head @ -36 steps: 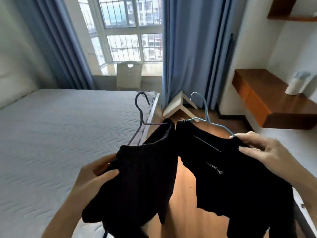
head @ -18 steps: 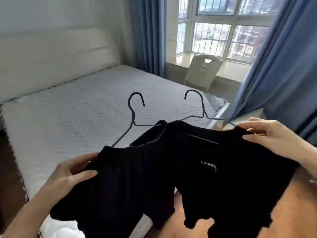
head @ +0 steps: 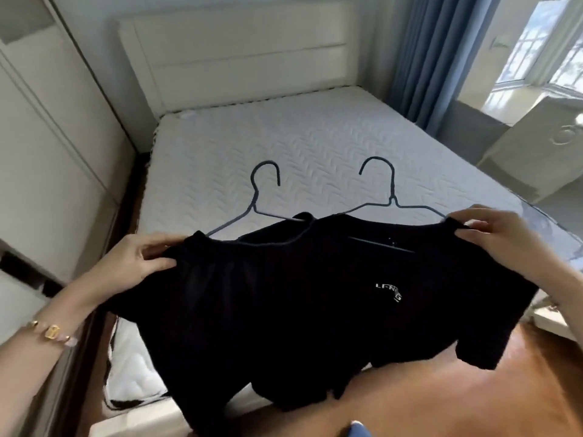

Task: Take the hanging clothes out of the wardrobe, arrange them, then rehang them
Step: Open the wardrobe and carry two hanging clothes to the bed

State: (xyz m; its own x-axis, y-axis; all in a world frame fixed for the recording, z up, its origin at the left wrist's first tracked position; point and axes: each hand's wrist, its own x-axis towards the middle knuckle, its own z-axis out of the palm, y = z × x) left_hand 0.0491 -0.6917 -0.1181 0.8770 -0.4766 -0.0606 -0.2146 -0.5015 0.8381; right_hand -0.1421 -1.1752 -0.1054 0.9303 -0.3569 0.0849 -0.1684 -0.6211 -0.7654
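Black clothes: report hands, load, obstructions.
Left hand grips plain garment. Right hand pinches logo shirt. Both on hangers, above mattress. Nothing visible between.

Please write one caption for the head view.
Left hand and right hand hold two black garments on wire hangers in front of a white mattress.

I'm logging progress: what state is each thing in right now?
left hand: grips the left garment.
right hand: pinches the logo shirt.
left garment: on its hanger, held up.
logo shirt: on its hanger, held up.
left hanger: hook free.
right hanger: hook free.
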